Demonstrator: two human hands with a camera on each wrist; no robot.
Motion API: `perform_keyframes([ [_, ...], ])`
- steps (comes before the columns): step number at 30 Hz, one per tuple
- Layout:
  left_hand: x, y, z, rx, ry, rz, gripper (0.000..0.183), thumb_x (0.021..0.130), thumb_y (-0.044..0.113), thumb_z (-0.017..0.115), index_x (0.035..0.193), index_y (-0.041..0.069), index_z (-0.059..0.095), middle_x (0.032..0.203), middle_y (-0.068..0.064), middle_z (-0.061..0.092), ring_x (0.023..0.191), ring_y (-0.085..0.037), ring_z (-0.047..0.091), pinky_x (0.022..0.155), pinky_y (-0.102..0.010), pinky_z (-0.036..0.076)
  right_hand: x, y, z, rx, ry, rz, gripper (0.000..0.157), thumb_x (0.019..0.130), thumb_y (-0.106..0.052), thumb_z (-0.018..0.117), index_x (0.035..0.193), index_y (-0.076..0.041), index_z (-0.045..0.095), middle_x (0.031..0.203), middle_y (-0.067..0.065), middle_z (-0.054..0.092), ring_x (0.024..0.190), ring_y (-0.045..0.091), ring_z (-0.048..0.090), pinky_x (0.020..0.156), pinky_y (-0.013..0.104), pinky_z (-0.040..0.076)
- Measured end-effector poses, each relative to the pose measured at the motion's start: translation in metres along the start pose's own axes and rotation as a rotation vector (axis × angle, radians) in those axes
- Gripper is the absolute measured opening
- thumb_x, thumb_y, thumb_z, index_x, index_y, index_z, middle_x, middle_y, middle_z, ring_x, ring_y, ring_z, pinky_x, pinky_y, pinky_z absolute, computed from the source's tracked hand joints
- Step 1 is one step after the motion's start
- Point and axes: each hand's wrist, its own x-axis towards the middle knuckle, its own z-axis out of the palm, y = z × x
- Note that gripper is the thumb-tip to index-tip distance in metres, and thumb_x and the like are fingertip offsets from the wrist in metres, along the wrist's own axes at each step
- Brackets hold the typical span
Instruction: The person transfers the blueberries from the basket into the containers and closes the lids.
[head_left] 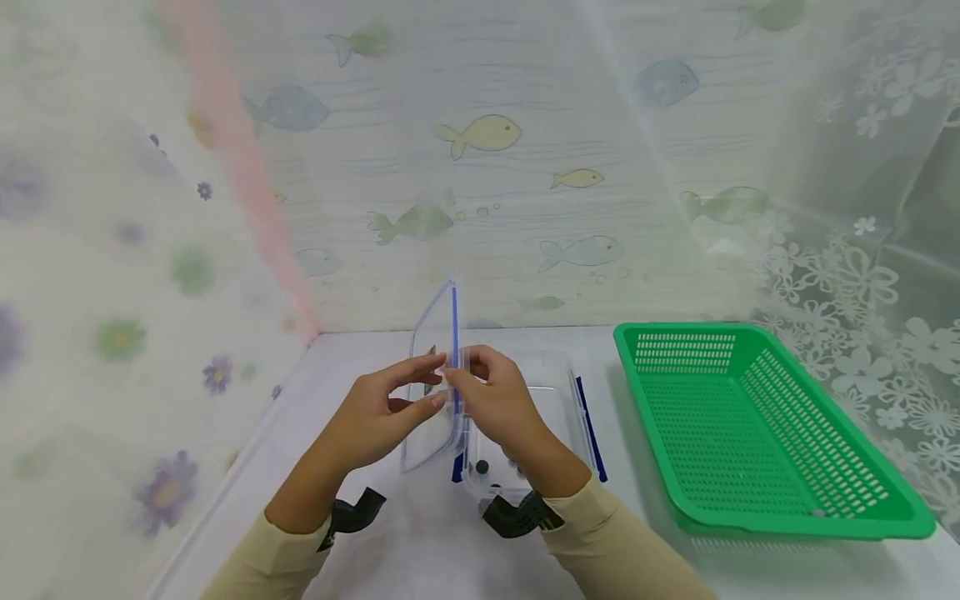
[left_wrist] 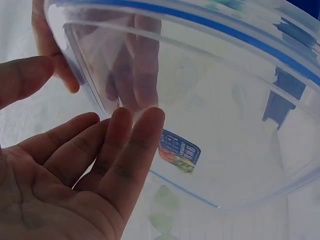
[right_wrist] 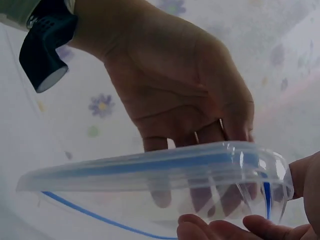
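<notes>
A clear plastic lid (head_left: 454, 333) with a blue seal stands on edge between the two hands in the head view. My right hand (head_left: 498, 400) pinches its edge, the thumb on one face and the fingers on the other. On the lid's left side, my left hand (head_left: 386, 412) has its fingers extended, fingertips right at the lid. A small printed sticker (left_wrist: 180, 151) shows on the clear panel in the left wrist view. Under the right hand sits a clear container (head_left: 551, 408) with blue side latches (head_left: 590, 429); small dark round pieces (head_left: 482, 467) lie in it, partly hidden by the right hand.
A large green plastic basket (head_left: 727, 442) stands to the right of the container, with a tiny purplish piece (head_left: 819, 512) near its front rim. The white table (head_left: 330, 375) meets a curtain (head_left: 487, 200) printed with fish at its back edge.
</notes>
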Motion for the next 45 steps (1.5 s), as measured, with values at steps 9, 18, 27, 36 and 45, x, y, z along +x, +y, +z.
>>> perform_keyframes([
  [9,0.013,-0.024,0.02,0.14,0.134,-0.13,0.058,0.1,0.029,0.069,0.153,0.015,0.05,0.156,-0.007,0.051,0.139,-0.032,0.054,0.1,-0.047,0.057,-0.008,0.0,-0.03,0.211,0.051,0.072,0.03,0.107,-0.022,0.056,0.132,-0.006,0.058,0.129,0.006,0.072,0.1,0.027,0.078,0.085,0.043,0.063],
  [18,0.016,-0.042,0.033,-0.148,0.053,-0.434,0.068,0.101,0.034,0.067,0.158,0.008,0.04,0.151,-0.016,0.054,0.127,-0.034,0.064,0.102,-0.049,0.056,-0.018,0.012,-0.057,0.279,0.137,0.108,0.03,0.107,-0.023,0.053,0.131,-0.007,0.059,0.127,0.006,0.073,0.099,0.03,0.078,0.085,0.041,0.063],
  [27,0.017,-0.053,0.054,-0.492,0.097,-0.433,0.057,0.093,0.009,0.076,0.146,0.006,0.056,0.146,-0.013,0.059,0.13,-0.031,0.063,0.106,-0.041,0.053,-0.033,0.038,-0.084,0.071,0.274,0.163,0.038,0.108,-0.029,0.05,0.14,-0.012,0.061,0.132,0.005,0.071,0.108,0.027,0.074,0.089,0.036,0.061],
  [36,0.015,-0.047,0.065,-0.549,0.12,-0.421,0.049,0.092,0.003,0.075,0.139,0.003,0.063,0.142,-0.014,0.062,0.128,-0.032,0.062,0.105,-0.039,0.054,-0.045,0.06,-0.093,-0.147,0.369,0.107,0.045,0.107,-0.029,0.055,0.146,-0.008,0.058,0.131,0.013,0.065,0.11,0.029,0.06,0.09,0.037,0.059],
  [45,0.012,-0.043,0.069,-0.502,0.133,-0.437,0.044,0.09,0.004,0.078,0.133,0.007,0.069,0.136,-0.009,0.067,0.122,-0.027,0.066,0.101,-0.04,0.057,-0.047,0.078,-0.102,-0.166,0.392,0.116,0.046,0.106,-0.025,0.056,0.149,-0.011,0.056,0.149,0.013,0.056,0.112,0.033,0.068,0.087,0.044,0.063],
])
